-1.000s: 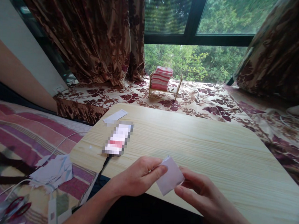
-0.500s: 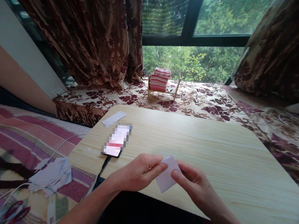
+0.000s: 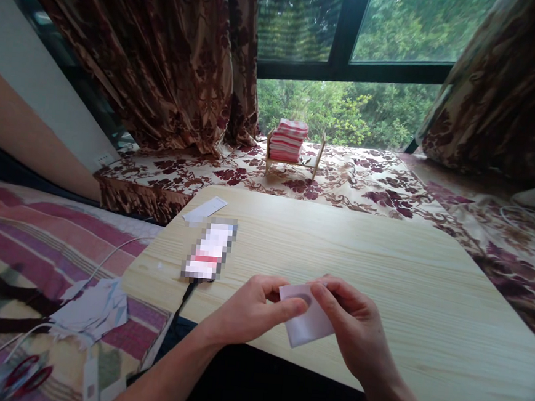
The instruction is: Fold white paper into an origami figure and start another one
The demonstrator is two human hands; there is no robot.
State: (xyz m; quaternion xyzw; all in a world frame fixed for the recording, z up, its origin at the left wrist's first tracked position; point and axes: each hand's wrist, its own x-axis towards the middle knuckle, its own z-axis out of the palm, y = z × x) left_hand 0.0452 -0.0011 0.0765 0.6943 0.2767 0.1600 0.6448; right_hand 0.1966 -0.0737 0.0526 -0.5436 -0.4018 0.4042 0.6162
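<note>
Between my hands is a small piece of folded white paper, held above the near edge of the wooden table. My left hand grips its left side, thumb lying across the front face and fingers behind. At the upper right corner, my right hand pinches the paper between thumb and fingers. To the left of my hands lies a phone with its screen blurred out and a dark cable at its lower end. A white paper strip rests beyond the phone, by the table's far left corner.
The pale wooden table stands against a cloth-covered window ledge. A small wooden rack there carries folded red-and-white cloths. On the striped bed at left lie paper scraps, white cables and red-handled scissors.
The paper has turned and now shows a wider face. My right hand has shifted up to its upper right corner, and my left thumb reaches further across it.
</note>
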